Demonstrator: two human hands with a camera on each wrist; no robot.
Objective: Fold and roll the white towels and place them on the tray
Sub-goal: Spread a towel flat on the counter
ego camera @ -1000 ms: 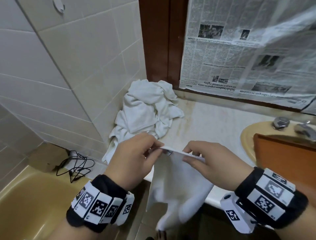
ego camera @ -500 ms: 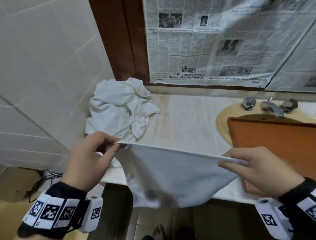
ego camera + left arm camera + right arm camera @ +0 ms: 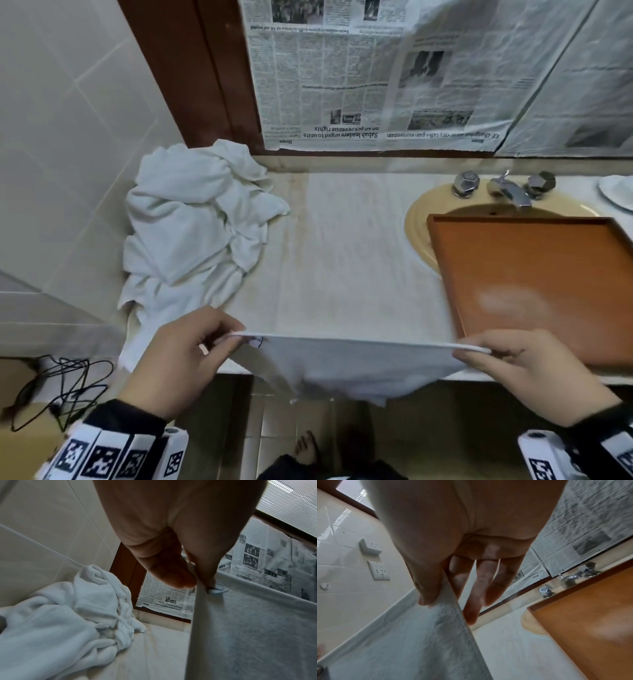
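1. The left hand [image 3: 178, 359] pinches one top corner of a white towel [image 3: 346, 366] between the thumb and curled fingers [image 3: 173, 577].
2. The right hand [image 3: 520, 370] pinches the other top corner. Its thumb [image 3: 428, 588] presses the towel's edge, and the other fingers are mostly straight behind the cloth.
3. The towel is pulled flat between the two hands. It hangs down in front of the counter [image 3: 346, 246], past the counter's front edge.
4. A small tag [image 3: 255, 341] shows on the towel, just beside the left hand.
5. A pile of white towels [image 3: 191, 233] lies crumpled on the counter, in the corner by the tiled wall [image 3: 68, 137].
6. An orange tray [image 3: 534, 274] sits over the sink [image 3: 416, 219], near the right hand. A tap [image 3: 507, 192] is behind it.
7. Newspaper [image 3: 376, 75] covers the wall behind the counter.
8. A black cord [image 3: 65, 387] lies low on the left.
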